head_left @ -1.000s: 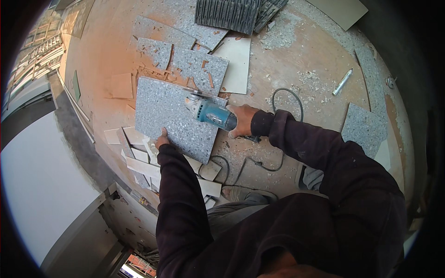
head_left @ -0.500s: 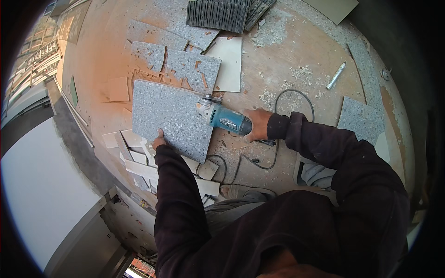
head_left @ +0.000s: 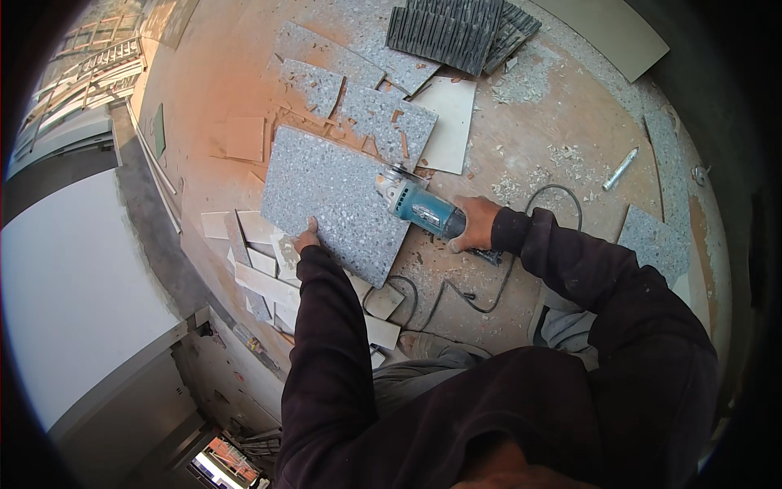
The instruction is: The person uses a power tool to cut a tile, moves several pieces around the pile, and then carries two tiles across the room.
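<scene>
My right hand point(head_left: 475, 222) is wrapped round the rear of a teal angle grinder point(head_left: 425, 210). The grinder lies across the right part of a grey speckled tile point(head_left: 330, 183), its disc at the tile's far edge toward the right corner. How deep the disc sits in the tile cannot be made out. My left hand point(head_left: 307, 236) holds the tile's near left edge, thumb on top; its other fingers are mostly hidden. A dark power cord point(head_left: 494, 303) loops over the floor beside the grinder.
Cut speckled tiles point(head_left: 391, 118) with orange-dusted scraps lie beyond, next to a cream tile point(head_left: 448, 122) and stacked dark ribbed panels point(head_left: 444, 33). Pale offcuts point(head_left: 273, 285) are heaped at the near left. At right are a silver tube point(head_left: 621, 169) and another speckled piece point(head_left: 652, 240).
The view has turned a little, so the scene sits further right and tilted. Both hands keep their hold, and the grinder stays at the tile's far edge.
</scene>
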Demonstrator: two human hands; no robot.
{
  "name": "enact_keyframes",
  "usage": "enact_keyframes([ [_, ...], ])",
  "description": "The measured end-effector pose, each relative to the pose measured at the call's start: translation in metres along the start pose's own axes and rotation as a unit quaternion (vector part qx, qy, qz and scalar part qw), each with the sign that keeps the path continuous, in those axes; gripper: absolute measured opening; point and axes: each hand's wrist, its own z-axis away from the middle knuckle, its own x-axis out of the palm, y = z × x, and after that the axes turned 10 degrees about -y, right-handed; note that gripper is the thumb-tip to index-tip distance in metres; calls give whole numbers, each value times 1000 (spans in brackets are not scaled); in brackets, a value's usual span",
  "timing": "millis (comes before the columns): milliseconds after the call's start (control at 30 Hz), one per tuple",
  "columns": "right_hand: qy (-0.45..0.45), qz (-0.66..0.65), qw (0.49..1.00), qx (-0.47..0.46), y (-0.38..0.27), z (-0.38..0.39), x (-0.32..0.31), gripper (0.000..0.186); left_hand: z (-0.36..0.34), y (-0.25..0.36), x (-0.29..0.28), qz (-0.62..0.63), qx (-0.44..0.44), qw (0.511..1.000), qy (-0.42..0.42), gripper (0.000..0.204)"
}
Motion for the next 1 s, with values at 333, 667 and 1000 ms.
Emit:
enact_keyframes([
  [333,2,7,999,-41,-72,-150,-6,73,14,7,-12,-88,87,992,33,93],
  [667,27,-8,999,-36,-112,-255,-13,69,15,12,2,-72,67,993,66,100],
  [1000,21,-10,999,-26,-142,-294,-15,65,9,4,-4,-108,88,987,75,101],
])
